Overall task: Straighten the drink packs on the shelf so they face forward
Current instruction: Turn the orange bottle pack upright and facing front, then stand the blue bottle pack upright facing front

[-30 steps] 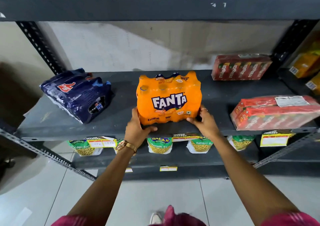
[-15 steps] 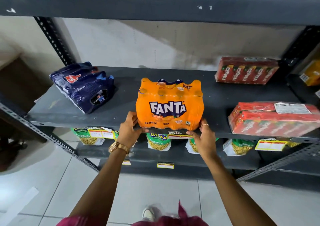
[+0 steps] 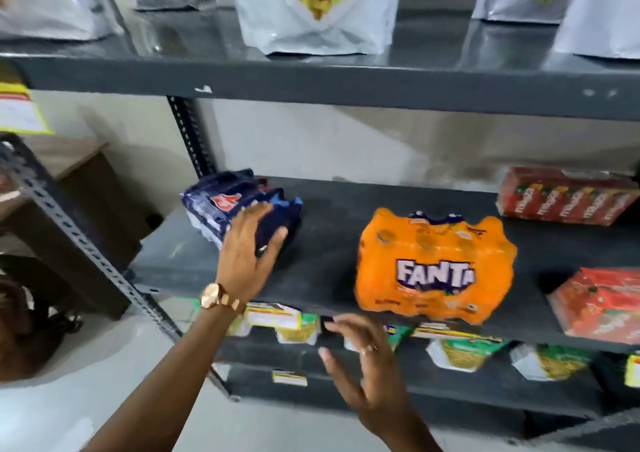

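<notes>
blue pack [image 3: 239, 209]: far left of the middle shelf [image 3: 332, 244], lying skewed, end turned toward the aisle, label angled up; not facing forward, so likely the one to fix next.
left hand [image 3: 247, 251]: fingers spread wide, palm on or just at the blue pack's near right end; contact blurred, no closed grip. Placed there, I judge, to swing that end round.
watch [image 3: 216, 296]: on the left wrist.
right hand [image 3: 363, 358]: open, fingers splayed, empty, in front of the shelf edge below and left of the orange pack; touching nothing. Probably heading over to help.
Fanta pack [image 3: 434, 268]: upright near the front edge, logo square to the aisle; looks done.
red packs [image 3: 568, 195]: right side, one at the back, one at the front [image 3: 602, 304], both lying angled; probably need straightening.
</notes>
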The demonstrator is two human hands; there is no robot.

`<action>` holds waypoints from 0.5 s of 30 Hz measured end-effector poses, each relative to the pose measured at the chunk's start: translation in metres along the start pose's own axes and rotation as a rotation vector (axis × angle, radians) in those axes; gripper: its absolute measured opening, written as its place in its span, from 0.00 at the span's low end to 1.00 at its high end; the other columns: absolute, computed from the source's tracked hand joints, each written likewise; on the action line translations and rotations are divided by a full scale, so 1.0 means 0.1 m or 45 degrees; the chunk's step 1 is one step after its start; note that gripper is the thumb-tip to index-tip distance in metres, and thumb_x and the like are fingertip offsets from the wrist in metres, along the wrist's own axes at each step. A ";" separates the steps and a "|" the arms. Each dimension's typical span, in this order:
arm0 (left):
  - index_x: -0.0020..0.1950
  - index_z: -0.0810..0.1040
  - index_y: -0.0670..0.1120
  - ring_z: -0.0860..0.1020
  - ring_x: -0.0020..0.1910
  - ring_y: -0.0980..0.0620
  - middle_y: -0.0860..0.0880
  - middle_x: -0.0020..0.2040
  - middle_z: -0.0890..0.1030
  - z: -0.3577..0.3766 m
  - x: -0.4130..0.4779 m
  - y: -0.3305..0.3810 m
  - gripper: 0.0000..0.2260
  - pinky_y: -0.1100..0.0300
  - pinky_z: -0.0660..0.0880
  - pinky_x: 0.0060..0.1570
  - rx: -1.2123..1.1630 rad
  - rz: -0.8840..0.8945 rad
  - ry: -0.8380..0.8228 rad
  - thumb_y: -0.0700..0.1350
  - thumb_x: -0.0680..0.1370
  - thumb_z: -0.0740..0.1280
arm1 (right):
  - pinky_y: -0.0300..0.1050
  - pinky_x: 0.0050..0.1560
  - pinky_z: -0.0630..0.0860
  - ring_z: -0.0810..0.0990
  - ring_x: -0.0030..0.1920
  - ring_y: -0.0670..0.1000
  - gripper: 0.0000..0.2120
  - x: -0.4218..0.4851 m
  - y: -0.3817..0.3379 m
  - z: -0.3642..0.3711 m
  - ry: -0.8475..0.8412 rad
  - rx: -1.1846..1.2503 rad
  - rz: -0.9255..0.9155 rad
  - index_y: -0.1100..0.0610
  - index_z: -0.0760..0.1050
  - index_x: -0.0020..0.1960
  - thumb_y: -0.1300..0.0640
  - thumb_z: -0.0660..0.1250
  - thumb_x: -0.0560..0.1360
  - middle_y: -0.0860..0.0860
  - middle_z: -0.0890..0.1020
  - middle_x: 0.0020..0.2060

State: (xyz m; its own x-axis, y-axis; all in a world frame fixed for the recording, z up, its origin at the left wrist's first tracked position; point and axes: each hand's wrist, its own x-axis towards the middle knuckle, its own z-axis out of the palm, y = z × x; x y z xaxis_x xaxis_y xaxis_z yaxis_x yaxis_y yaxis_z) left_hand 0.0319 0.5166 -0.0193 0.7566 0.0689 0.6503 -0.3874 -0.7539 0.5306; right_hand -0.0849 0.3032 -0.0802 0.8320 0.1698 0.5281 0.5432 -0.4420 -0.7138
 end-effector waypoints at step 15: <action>0.45 0.79 0.45 0.79 0.52 0.38 0.38 0.49 0.82 -0.36 1.33 -1.39 0.30 0.51 0.75 0.50 0.151 -0.758 -0.388 0.71 0.69 0.60 | 0.52 0.51 0.81 0.85 0.45 0.48 0.20 2.05 -0.03 1.50 0.331 0.436 1.002 0.53 0.83 0.41 0.42 0.80 0.56 0.48 0.87 0.40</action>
State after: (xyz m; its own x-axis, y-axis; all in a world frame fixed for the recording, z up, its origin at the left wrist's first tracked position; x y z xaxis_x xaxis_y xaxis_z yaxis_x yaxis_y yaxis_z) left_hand 0.1675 0.6546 0.0133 0.9443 0.3204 0.0746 0.1882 -0.7122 0.6763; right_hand 0.1007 0.4716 -0.0392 0.9487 -0.2948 -0.1145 -0.1356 -0.0520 -0.9894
